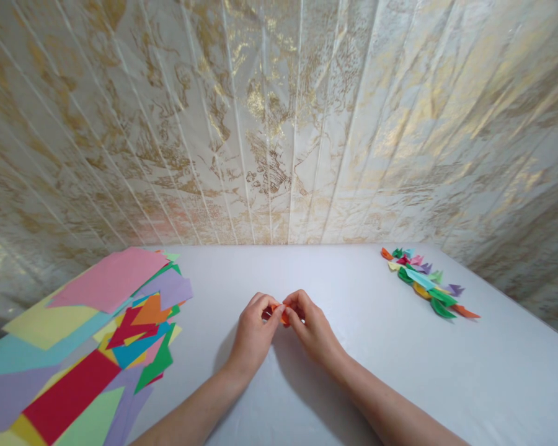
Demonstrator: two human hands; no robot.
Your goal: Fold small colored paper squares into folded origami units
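Near the middle of the table, both hands pinch one small piece of orange paper (284, 314) just above the white surface. My left hand (255, 328) grips its left side between thumb and fingers. From the other side, my right hand (312, 325) holds it with thumb and bent fingers. The fingertips nearly meet and cover most of the paper, so its folded shape cannot be made out.
On the left lie overlapping coloured paper sheets, with a pink sheet (116, 279) at the back and a red sheet (72, 396) nearer. Several small folded paper pieces (421, 279) sit at the back right of the white table (446, 378). A gold-patterned curtain (270, 124) hangs behind.
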